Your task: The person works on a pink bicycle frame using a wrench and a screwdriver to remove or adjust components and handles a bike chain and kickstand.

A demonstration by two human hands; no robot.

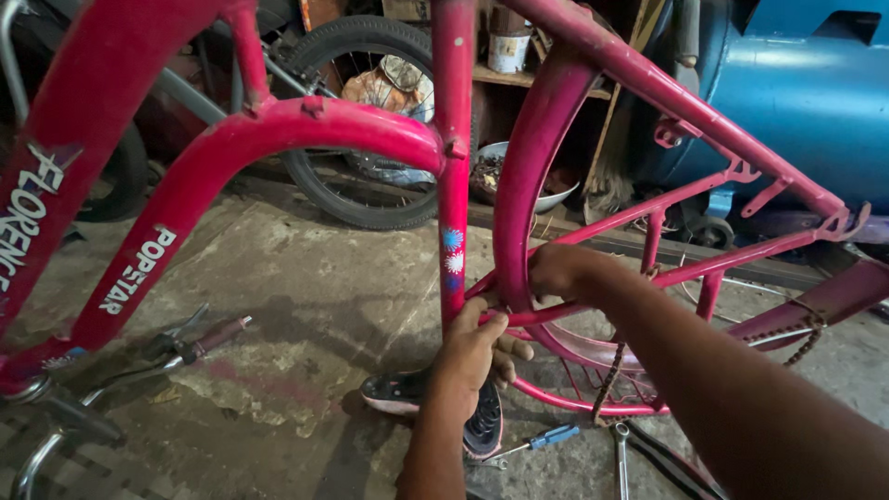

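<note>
The glossy pink steel bicycle frame stands upside down on the concrete floor, stiff and probably heavy, best gripped by its tubes. The left hand pinches the joint below the seat tube; the right hand curls around the pink mudguard beside it.

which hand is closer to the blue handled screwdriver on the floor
Left. The left hand grips the pink bike frame just above the screwdriver; the right hand holds the mudguard higher up, farther away.
</note>
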